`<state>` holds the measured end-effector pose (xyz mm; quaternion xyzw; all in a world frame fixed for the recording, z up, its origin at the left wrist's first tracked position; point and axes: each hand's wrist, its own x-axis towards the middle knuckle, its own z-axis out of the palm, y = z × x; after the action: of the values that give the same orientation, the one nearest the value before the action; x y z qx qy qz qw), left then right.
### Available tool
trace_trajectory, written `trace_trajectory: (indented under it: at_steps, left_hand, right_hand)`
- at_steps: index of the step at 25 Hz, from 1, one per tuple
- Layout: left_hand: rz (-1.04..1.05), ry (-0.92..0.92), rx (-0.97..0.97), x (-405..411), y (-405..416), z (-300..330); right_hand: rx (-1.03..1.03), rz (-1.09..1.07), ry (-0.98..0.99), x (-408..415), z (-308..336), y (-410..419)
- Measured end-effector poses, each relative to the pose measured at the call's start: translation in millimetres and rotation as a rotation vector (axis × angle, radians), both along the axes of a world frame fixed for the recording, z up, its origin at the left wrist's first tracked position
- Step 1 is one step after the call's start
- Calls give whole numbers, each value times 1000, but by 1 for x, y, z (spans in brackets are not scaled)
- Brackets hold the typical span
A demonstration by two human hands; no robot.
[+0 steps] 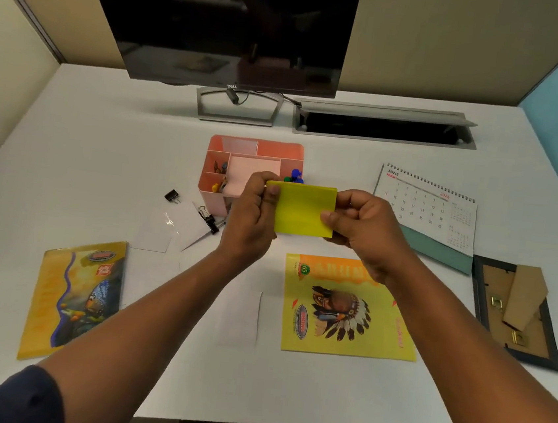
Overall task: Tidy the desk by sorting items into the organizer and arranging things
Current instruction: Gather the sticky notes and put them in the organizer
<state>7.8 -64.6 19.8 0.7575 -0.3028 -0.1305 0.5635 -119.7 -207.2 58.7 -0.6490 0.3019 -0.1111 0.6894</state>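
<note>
fingers (274, 192) of both hands pinch yellow sticky pad (305, 210) by its side edges | held level, likely squaring it | pink organizer (257, 147) at 11 o'clock, probable destination

Even overhead light, soft shadows; wide-angle bending at edges; monitor (221, 22) dark, faintly reflective.

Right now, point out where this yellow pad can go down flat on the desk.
Bare desk lies along the near edge, in front of both booklets. Another free patch sits left of the pink organizer, toward the partition. It is crowded around the binder clips and white papers, and on the right by the calendar and picture frame.
</note>
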Motion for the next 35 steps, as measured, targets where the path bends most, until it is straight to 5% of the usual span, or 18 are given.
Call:
trace_trajectory:
  at_steps: [3,7,12,19,27,35]
  left_hand:
    - [56,-213,185,34,-2,1]
    - [-120,-525,542,62,-7,-12]
    - [-130,-515,574,60,-6,-28]
    - [-77,-423,521,58,-4,-28]
    - [-55,-416,529,58,-4,-29]
    - [-57,-394,535,60,-4,-33]
  right_hand:
    - [-192,-66,-50,19,20,-24]
    - [-648,-140,-42,53,31,-49]
    - [-1125,-2,-17,104,24,-46]
    - [-1427,303,256,148,14,-47]
    - [-1528,522,609,183,-7,-49]
    - [-1283,559,583,184,-25,-53]
